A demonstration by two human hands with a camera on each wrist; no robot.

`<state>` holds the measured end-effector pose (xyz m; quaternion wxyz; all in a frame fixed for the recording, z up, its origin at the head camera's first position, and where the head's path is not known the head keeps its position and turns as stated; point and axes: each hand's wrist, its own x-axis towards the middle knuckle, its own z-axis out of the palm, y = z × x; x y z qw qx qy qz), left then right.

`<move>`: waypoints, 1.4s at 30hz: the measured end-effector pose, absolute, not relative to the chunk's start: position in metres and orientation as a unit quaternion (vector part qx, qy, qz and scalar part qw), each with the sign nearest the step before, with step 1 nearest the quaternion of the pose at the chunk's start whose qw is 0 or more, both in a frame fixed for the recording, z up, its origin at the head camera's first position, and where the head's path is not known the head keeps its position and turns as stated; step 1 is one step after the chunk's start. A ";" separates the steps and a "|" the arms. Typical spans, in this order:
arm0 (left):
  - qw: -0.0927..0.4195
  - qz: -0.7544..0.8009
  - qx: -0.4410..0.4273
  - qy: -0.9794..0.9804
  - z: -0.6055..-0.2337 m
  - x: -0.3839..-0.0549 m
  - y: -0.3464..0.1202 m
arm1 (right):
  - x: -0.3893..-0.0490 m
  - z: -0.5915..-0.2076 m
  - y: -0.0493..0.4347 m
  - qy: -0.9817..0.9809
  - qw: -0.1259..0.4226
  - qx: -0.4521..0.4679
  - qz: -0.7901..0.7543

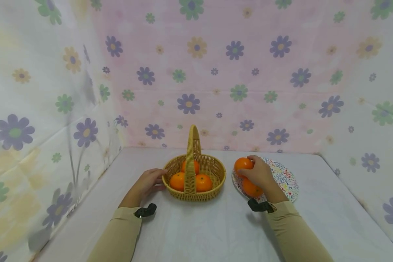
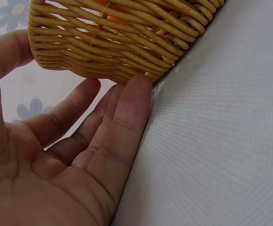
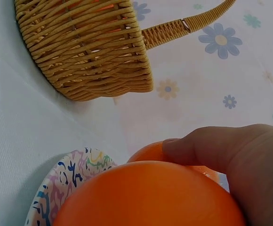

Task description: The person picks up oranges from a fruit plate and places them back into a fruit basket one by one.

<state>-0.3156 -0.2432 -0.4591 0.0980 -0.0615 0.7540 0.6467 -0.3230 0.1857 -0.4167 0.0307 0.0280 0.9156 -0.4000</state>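
Thumb and fingers of the right hand [image 1: 261, 176] curl round an orange [image 1: 243, 165] at the left edge of the patterned plate [image 1: 286, 176]; whether it touches the second orange [image 1: 251, 189] is hard to tell. Probably firm and slightly slippery, it suits a hold round its middle. That forearm slants inward; the left hand [image 1: 150, 180], fingers loosely extended, touches the wicker basket [image 1: 203, 197].

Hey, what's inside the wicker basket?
The wicker basket holds three visible oranges: two in front, one behind. The handle covers part of the rear orange. Whatever lies beneath the fruit is hidden, so I can't tell what's there.
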 end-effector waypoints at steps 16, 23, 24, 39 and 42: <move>0.103 0.640 -0.068 0.758 -0.461 -0.315 -0.243 | -0.319 -0.412 0.186 0.908 0.003 0.013 -0.418; 0.105 0.638 -0.068 0.760 -0.461 -0.314 -0.244 | -0.317 -0.407 0.185 0.907 -0.008 0.010 -0.421; 0.106 0.638 -0.066 0.760 -0.461 -0.314 -0.244 | -0.317 -0.406 0.185 0.906 -0.009 0.011 -0.423; 0.105 0.635 -0.065 0.762 -0.458 -0.314 -0.243 | -0.315 -0.397 0.183 0.903 -0.022 -0.001 -0.429; 0.106 0.638 -0.064 0.760 -0.457 -0.315 -0.243 | -0.312 -0.393 0.179 0.901 -0.020 0.000 -0.434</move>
